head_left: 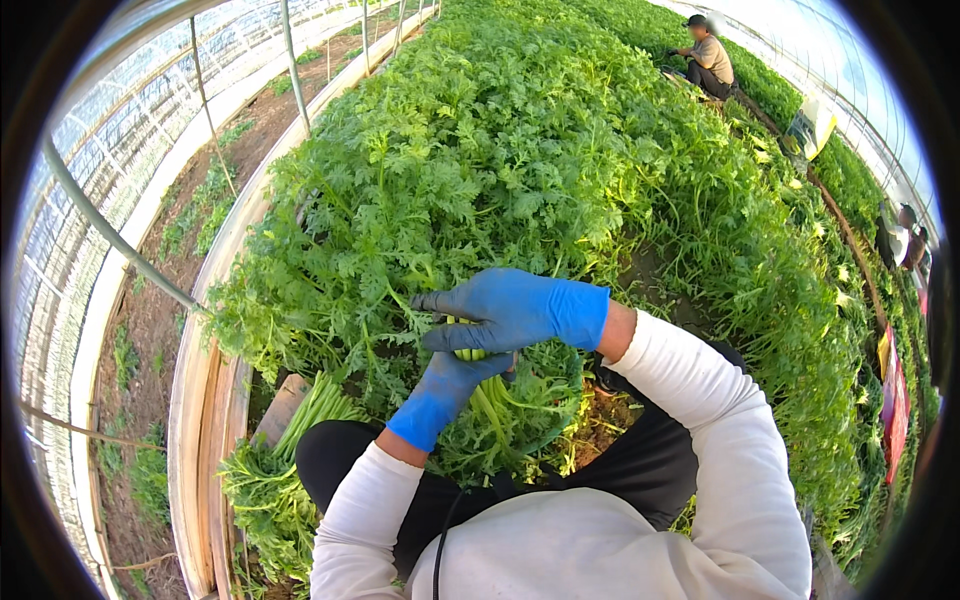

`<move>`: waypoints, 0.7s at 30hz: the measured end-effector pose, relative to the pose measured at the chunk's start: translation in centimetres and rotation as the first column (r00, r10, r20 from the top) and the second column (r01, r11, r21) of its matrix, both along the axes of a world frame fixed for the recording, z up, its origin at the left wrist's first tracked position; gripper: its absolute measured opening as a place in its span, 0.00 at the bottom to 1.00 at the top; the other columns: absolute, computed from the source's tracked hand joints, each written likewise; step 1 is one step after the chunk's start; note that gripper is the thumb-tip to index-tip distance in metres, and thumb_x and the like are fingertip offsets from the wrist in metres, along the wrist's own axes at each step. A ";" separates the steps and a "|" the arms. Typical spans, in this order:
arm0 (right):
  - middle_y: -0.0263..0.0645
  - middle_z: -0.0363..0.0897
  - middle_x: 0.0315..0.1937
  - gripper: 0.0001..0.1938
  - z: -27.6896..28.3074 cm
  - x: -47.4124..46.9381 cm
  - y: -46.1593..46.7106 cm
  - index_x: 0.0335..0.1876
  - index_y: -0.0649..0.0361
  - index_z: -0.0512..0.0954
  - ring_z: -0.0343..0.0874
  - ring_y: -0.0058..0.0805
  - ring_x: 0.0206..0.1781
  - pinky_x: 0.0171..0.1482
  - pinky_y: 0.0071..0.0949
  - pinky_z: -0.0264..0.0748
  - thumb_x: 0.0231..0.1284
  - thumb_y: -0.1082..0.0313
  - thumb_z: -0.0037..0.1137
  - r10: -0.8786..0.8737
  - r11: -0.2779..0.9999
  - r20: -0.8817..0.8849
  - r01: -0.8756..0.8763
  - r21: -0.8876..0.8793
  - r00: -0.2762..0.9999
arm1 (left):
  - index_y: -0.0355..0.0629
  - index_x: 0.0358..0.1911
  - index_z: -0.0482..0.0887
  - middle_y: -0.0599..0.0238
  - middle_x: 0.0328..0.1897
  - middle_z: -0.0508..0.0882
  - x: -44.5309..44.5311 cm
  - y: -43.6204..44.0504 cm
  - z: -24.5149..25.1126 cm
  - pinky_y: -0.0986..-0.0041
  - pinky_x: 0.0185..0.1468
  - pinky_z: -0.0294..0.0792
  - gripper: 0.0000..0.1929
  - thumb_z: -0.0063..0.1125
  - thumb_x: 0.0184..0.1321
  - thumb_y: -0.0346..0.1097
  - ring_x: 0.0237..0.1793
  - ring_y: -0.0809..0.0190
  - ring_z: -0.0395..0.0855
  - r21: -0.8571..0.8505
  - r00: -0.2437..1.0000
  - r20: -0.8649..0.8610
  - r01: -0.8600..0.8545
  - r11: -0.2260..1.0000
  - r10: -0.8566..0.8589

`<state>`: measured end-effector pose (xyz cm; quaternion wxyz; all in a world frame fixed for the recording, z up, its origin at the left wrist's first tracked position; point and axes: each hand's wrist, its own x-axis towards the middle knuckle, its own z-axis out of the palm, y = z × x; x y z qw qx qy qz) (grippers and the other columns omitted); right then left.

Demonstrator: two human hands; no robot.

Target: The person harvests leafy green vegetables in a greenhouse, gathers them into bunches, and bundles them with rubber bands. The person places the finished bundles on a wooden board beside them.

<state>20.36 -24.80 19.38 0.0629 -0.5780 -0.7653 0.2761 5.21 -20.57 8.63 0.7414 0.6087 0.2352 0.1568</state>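
Observation:
In front of my lap, my left hand (450,386), in a blue glove darkened at the fingers, is closed around a bunch of leafy greens (491,405). Its leaves hang down towards my lap, and the pale stem ends point up and away. My right hand (506,307), gloved the same way, lies across the stem ends, which show between its fingers and thumb. Its palm side is hidden. A small brownish object (513,367) peeks out beneath the right hand, too little visible to name. By my left knee lies a pile of cut greens (300,442), stems together.
Dense standing greens (480,165) fill the bed ahead and to the right. A wooden board edge (199,420) and metal greenhouse pipes (112,232) run along the left. Another person (709,60) crouches far right, near a white-yellow sack (812,126). A red sack (895,409) lies at the right.

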 end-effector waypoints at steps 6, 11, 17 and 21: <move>0.55 0.72 0.60 0.33 0.6 1.9 0.5 0.69 0.62 0.63 0.75 0.49 0.59 0.60 0.35 0.71 0.70 0.43 0.43 -0.009 0.920 -0.238 0.101 0.379 0.971 | 0.39 0.42 0.80 0.67 0.35 0.84 0.5 0.1 -0.7 0.73 0.41 0.74 0.15 0.70 0.51 0.27 0.34 0.68 0.82 -0.133 0.996 0.058 -0.058 0.989 0.066; 0.52 0.75 0.57 0.29 2.0 3.5 -0.9 0.65 0.64 0.68 0.77 0.43 0.59 0.60 0.36 0.72 0.69 0.48 0.47 -0.150 0.664 -0.299 0.320 0.676 0.942 | 0.38 0.44 0.80 0.67 0.36 0.84 0.8 -0.4 -0.4 0.74 0.38 0.74 0.16 0.69 0.50 0.25 0.32 0.68 0.82 -0.121 0.987 0.079 -0.129 0.984 0.139; 0.47 0.82 0.49 0.26 0.1 5.8 -2.8 0.61 0.58 0.74 0.83 0.37 0.49 0.48 0.35 0.78 0.65 0.47 0.53 -0.377 0.917 0.579 0.381 0.121 0.723 | 0.38 0.44 0.81 0.66 0.42 0.86 1.1 -1.2 -0.9 0.75 0.46 0.77 0.16 0.69 0.51 0.25 0.40 0.69 0.84 0.042 0.978 0.108 -0.184 0.982 0.179; 0.44 0.82 0.48 0.31 -1.0 6.6 -4.2 0.68 0.60 0.66 0.82 0.36 0.52 0.53 0.32 0.76 0.70 0.43 0.42 -0.444 0.805 -0.642 0.593 0.021 0.625 | 0.38 0.44 0.81 0.66 0.43 0.86 1.3 -1.6 -1.5 0.75 0.48 0.77 0.17 0.70 0.50 0.26 0.43 0.69 0.84 0.002 0.980 0.109 -0.167 0.986 0.166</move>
